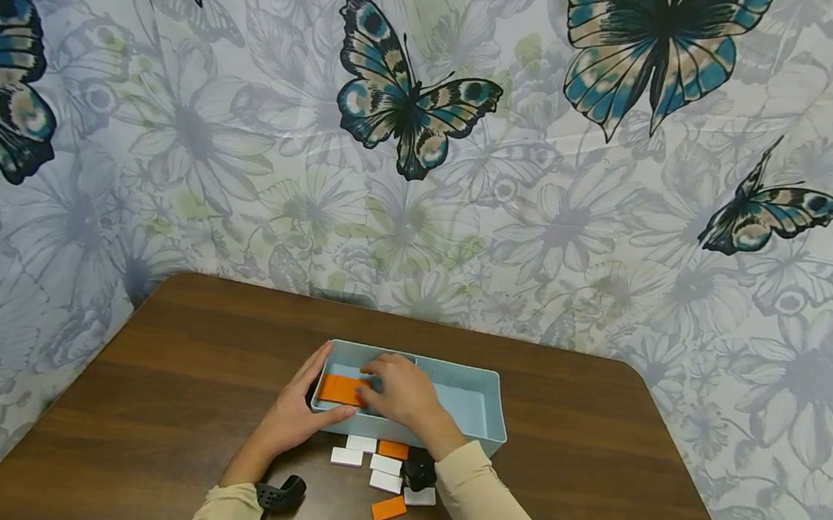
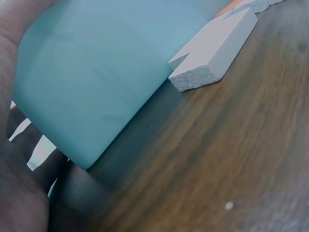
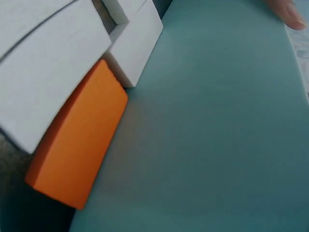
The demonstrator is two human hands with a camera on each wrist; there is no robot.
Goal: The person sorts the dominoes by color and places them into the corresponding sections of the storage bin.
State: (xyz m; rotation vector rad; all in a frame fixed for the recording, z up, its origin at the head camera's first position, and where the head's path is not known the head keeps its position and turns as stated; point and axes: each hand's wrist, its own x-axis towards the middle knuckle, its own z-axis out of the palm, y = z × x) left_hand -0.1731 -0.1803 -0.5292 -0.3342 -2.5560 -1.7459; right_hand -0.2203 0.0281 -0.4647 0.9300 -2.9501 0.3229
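Note:
A light blue box (image 1: 466,374) with a divider stands on the table. My left hand (image 1: 300,404) holds its left end, fingers along the side and thumb at the front rim; the left wrist view shows the palm beside the box's corner (image 2: 87,121). Over the left compartment, my right hand (image 1: 404,393) reaches in with bent fingers. Orange blocks (image 1: 340,389) lie there beside its thumb. Whether those fingertips pinch a block is hidden. Against the front wall rest white blocks (image 1: 361,444) and an orange block (image 3: 82,140).
More white blocks (image 1: 385,481) and a tilted orange block (image 1: 388,509) lie on the brown table (image 1: 593,461) before the box. Black wrist devices (image 1: 281,495) sit at both wrists. Behind the table hangs a butterfly-patterned cloth (image 1: 404,234).

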